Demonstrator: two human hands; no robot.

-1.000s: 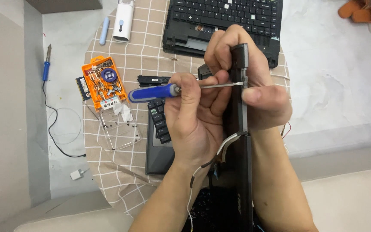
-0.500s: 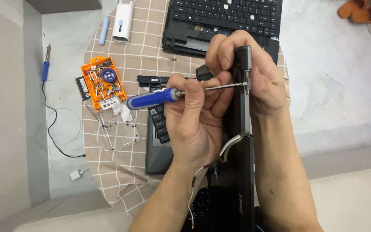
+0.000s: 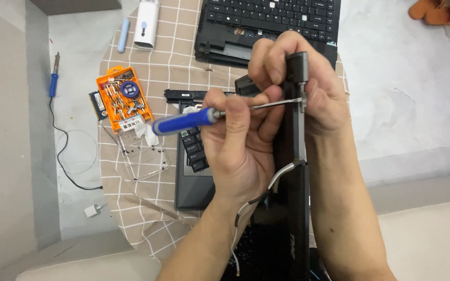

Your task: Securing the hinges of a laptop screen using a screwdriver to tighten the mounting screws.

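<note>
While both forearms fill the near edge, I can't see much of what sits under them: the black laptop lid, stood on edge, runs off the bottom of frame, and its lower part is cut off. A grey cable loops out beside it and vanishes behind my left wrist. My left hand is closed around the blue-handled screwdriver, thumb and fingers pinching the grip; the shaft runs right to the lid's hinge. The tip contact is too small to make out. My right hand is wrapped around the lid's upper end, fingers curled over it, hiding most of the hinge.

Behind the left hand, a dark keyboard part lies on the checked cloth, mostly blocked. Left of it: a clear plastic lid and an orange bit case. Far: a black laptop base, top cut off; a white device. Far left on the floor, a soldering iron with cord.
</note>
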